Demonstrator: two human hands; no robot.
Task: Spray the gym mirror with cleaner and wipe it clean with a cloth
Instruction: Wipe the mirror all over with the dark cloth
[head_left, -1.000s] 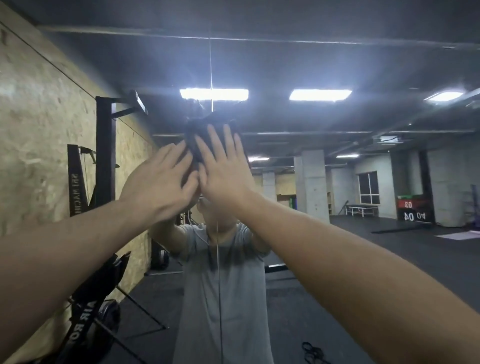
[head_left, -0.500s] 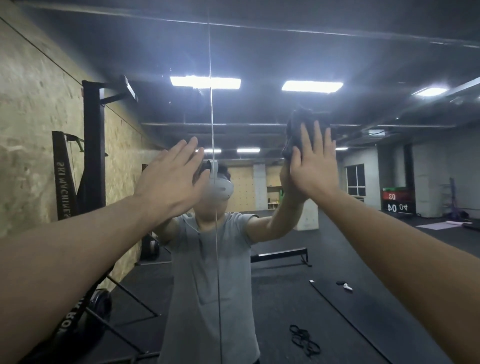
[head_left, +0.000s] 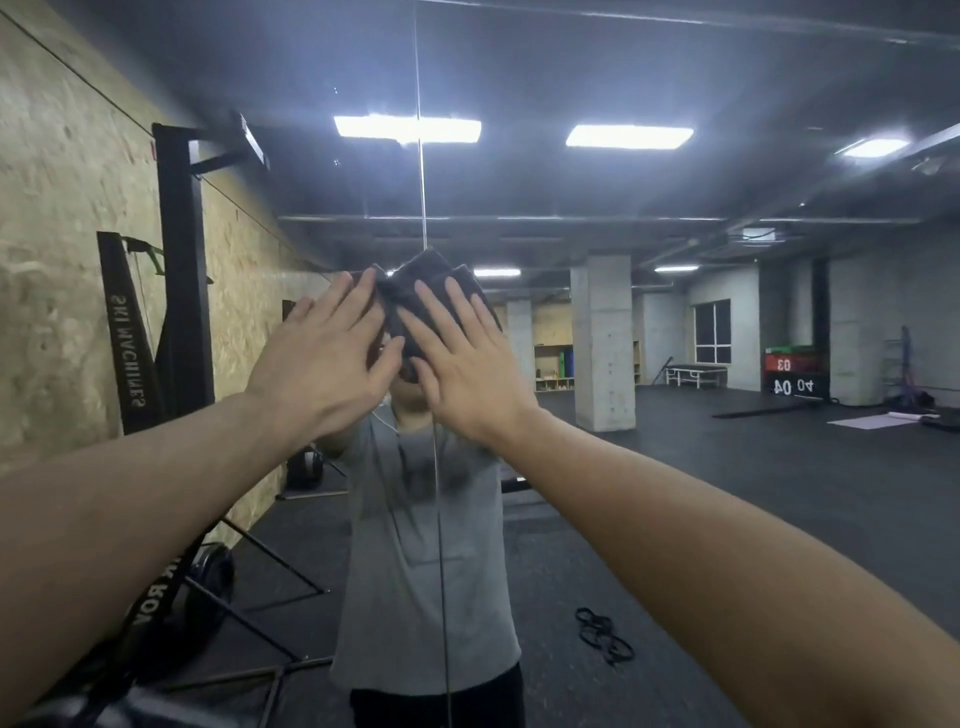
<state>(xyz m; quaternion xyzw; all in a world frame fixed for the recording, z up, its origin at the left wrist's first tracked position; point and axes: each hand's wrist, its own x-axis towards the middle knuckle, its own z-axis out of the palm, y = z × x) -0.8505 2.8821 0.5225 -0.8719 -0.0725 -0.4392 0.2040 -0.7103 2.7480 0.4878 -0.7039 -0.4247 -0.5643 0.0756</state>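
Head view shows me mid-wipe: my right hand (head_left: 467, 364) presses the dark cloth (head_left: 415, 291) flat against the mirror (head_left: 675, 322) at face height, fingers straight and spread; my left hand (head_left: 322, 358) lies flat beside it, fingers straight, tips overlapping the cloth's edge. No spray bottle or container shows. I judge spraying done, wiping unfinished.

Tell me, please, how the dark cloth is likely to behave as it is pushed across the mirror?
The dark cloth looks folded with uneven corners, so probably floppy and apt to bunch. Flat under the right hand and left hand, it should slide easily over the mirror.
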